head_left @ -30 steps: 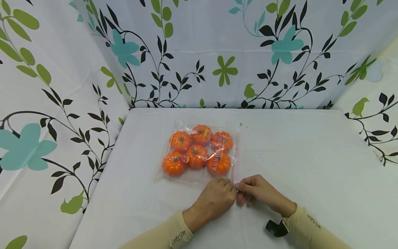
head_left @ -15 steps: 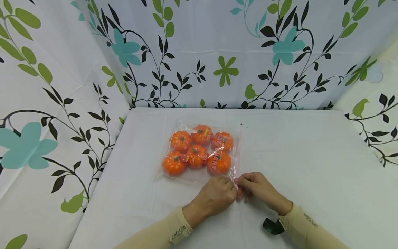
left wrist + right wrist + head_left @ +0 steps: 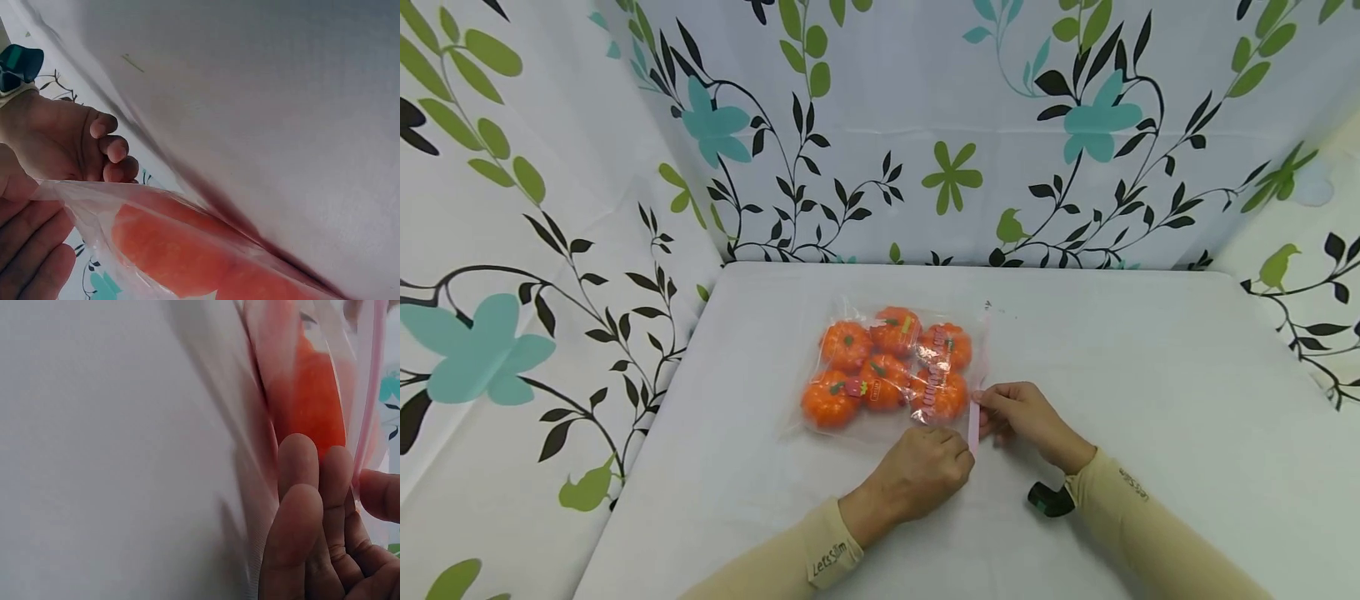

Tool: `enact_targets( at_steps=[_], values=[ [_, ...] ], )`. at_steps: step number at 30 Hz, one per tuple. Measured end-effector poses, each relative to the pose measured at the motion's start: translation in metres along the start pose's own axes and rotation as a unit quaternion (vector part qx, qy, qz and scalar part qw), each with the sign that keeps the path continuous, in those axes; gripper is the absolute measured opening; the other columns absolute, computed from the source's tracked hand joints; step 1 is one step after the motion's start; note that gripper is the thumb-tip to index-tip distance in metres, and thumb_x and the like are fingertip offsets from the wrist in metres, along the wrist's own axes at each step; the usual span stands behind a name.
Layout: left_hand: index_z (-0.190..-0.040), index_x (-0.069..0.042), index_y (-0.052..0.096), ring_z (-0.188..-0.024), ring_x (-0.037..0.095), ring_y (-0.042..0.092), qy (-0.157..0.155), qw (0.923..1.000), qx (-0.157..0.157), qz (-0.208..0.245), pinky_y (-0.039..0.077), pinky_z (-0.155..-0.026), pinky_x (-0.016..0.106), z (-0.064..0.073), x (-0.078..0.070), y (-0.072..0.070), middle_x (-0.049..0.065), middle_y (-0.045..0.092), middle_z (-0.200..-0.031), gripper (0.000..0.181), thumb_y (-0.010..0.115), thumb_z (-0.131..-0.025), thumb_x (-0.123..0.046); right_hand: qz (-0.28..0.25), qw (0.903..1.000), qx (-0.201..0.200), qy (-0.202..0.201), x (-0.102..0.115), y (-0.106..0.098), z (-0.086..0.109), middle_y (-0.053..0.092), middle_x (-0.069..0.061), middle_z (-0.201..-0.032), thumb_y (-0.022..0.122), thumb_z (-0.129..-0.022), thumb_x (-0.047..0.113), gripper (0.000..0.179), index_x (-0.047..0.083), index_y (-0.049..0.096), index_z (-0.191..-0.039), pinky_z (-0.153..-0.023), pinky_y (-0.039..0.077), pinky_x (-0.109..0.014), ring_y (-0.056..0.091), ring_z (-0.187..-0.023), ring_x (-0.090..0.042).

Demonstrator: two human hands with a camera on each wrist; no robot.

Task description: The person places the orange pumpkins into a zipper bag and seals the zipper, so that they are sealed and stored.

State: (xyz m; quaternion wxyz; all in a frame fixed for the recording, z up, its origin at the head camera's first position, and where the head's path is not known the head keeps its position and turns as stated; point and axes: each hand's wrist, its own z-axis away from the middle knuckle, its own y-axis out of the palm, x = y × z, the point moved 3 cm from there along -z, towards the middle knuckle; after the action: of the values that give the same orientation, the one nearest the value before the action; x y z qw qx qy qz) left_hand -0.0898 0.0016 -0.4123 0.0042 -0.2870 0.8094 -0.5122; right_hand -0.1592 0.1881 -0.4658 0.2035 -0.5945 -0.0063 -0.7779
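A clear zip bag [image 3: 880, 427] with pink printing lies on the table. Inside are several orange toy pumpkins [image 3: 831, 400] with small green stems. Its pink zip strip [image 3: 974, 429] runs along the right edge. My left hand [image 3: 913, 475] pinches the bag at the strip's near end; in the left wrist view, clear film passes between thumb and fingers. Farther up the strip, my right hand [image 3: 1030, 423] pinches the zip between thumb and fingers. The right wrist view shows that thumb on the pink strip, with an orange pumpkin [image 3: 319, 400] just behind the film.
A white cloth covers the table [image 3: 1135, 358]. Behind and to the left hangs a white curtain [image 3: 880, 117] with leaf and flower prints. A small black device [image 3: 1050, 500] is at the right wrist.
My right hand has slid along the zip strip, away from my body and from my left hand. More pink strip shows between the hands. My left hand has stayed almost in place.
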Motion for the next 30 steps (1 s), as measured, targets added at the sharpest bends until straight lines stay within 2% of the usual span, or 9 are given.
enact_targets(
  at_steps=[4, 10, 16, 22, 30],
  values=[
    [-0.076, -0.017, 0.072, -0.085, 0.008, 0.071, -0.008, 0.9995, -0.020, 0.025, 0.057, -0.082, 0.024, 0.001, 0.001, -0.001, -0.006, 0.072, -0.082, 0.011, 0.072, -0.085, -0.013, -0.007, 0.9997, -0.017, 0.017, 0.002, -0.011, -0.013, 0.071, -0.008, -0.079, 0.059, -0.102, 0.027, 0.032, -0.003, 0.070, -0.095, -0.056, 0.054, -0.029, 0.070, -0.069, -0.019],
    [-0.074, -0.017, 0.071, -0.082, 0.007, 0.070, -0.024, 0.9959, -0.057, 0.067, 0.057, -0.081, 0.024, 0.001, 0.002, -0.003, -0.006, 0.072, -0.082, 0.011, 0.073, -0.085, -0.014, -0.038, 0.9982, -0.034, 0.032, 0.004, -0.033, -0.031, 0.070, -0.006, -0.083, 0.052, -0.104, 0.022, 0.035, -0.009, 0.065, -0.111, -0.059, 0.056, -0.027, 0.071, -0.074, -0.017],
    [-0.075, -0.017, 0.073, -0.082, 0.007, 0.071, -0.042, 0.9929, -0.067, 0.089, 0.057, -0.081, 0.024, 0.003, 0.005, -0.001, -0.007, 0.073, -0.082, 0.009, 0.075, -0.083, -0.015, -0.024, 0.9981, -0.038, 0.043, 0.013, -0.047, -0.045, 0.070, -0.005, -0.088, 0.049, -0.106, 0.026, 0.042, -0.011, 0.060, -0.123, -0.066, 0.057, -0.028, 0.070, -0.080, -0.016],
    [-0.075, -0.017, 0.073, -0.080, 0.006, 0.070, -0.046, 0.9911, -0.082, 0.094, 0.057, -0.077, 0.022, 0.005, 0.006, -0.002, -0.008, 0.072, -0.081, 0.008, 0.076, -0.081, -0.015, -0.020, 0.9961, -0.051, 0.069, 0.020, -0.060, -0.064, 0.066, -0.003, -0.093, 0.047, -0.107, 0.033, 0.045, -0.007, 0.059, -0.125, -0.072, 0.057, -0.026, 0.067, -0.084, -0.014],
    [-0.074, -0.017, 0.072, -0.080, 0.006, 0.070, -0.050, 0.9898, -0.092, 0.097, 0.056, -0.079, 0.022, 0.006, 0.009, -0.003, -0.007, 0.071, -0.081, 0.008, 0.077, -0.080, -0.014, -0.009, 0.9951, -0.056, 0.081, 0.031, -0.070, -0.081, 0.061, -0.009, -0.107, 0.045, -0.108, 0.037, 0.053, -0.006, 0.052, -0.138, -0.079, 0.057, -0.025, 0.064, -0.093, -0.017]
  ],
)
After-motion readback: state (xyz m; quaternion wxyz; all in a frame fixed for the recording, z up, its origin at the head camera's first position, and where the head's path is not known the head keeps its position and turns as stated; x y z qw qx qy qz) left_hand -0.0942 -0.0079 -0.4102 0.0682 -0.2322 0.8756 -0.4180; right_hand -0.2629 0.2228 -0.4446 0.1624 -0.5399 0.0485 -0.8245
